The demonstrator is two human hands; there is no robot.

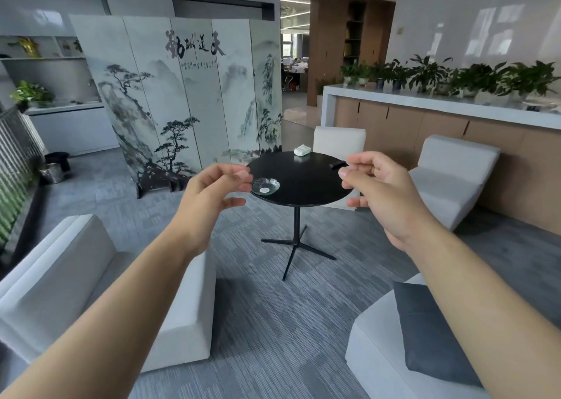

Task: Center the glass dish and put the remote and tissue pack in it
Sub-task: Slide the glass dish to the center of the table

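Note:
A small scalloped glass dish sits at the near left edge of a round black table. A white tissue pack lies at the table's far edge. A black remote rests at the right edge, partly hidden behind my right fingers. My left hand is raised in front of the table's left side, fingers apart and empty. My right hand is raised before the right side, fingers loosely curled and empty. Both hands are well short of the table.
White armchairs stand around the table: one near left, one near right with a dark cushion, two behind. A painted folding screen stands behind on the left. A long counter with plants runs along the right.

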